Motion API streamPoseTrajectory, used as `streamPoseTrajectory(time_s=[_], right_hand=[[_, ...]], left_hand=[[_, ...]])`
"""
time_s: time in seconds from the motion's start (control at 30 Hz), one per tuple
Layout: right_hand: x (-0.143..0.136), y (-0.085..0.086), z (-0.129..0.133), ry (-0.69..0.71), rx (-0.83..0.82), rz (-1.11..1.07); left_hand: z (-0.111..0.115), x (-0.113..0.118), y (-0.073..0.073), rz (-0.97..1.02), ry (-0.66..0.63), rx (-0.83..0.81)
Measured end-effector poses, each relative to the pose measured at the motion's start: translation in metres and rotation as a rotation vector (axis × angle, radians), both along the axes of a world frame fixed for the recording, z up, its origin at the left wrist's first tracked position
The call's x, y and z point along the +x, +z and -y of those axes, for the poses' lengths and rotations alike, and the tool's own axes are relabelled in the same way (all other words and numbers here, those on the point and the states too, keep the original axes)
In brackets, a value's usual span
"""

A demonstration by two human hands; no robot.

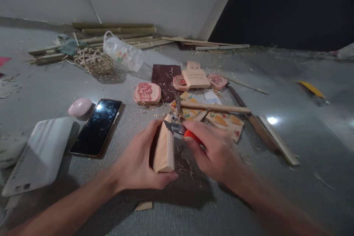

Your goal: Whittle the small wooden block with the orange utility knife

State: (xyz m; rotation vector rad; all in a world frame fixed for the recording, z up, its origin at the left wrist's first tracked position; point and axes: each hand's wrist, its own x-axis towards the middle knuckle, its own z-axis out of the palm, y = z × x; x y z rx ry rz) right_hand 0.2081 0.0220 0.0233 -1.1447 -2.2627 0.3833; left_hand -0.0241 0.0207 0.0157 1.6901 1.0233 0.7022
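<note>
A: Position of the wood block (164,149)?
B: Held above the gray surface (132,217), between the forearms, one narrow end toward the wearer.
A: Left hand (138,164)?
B: Partly curled, gripping the block at its far and near ends.
A: Right hand (215,147)?
B: Closed around the red handle of a knife (178,128); blade at the block's far end.
A: Surroundings?
B: Just beyond, a hammer (215,107); left of it, a wood piece with a red drawing (147,93). Nearer the left forearm, a phone (96,127). Farther back, a woven basket (95,61) beside a clear plastic container (124,54).
</note>
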Motion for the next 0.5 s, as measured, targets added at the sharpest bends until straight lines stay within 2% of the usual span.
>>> streamPoseTrajectory(time_s=[0.17,0.37,0.5], right_hand=[[0.002,-0.0011,-0.0024,-0.01,0.029,0.017],[-0.0012,0.0005,0.0011,-0.046,0.106,0.044],[-0.003,0.003,0.0042,-0.064,0.138,0.063]], left_hand=[[0.0006,-0.0025,-0.0024,0.021,-0.029,-0.014],[0.0034,0.0008,-0.0006,-0.163,0.09,0.141],[0.0023,0.0013,0.0008,-0.199,0.107,0.184]])
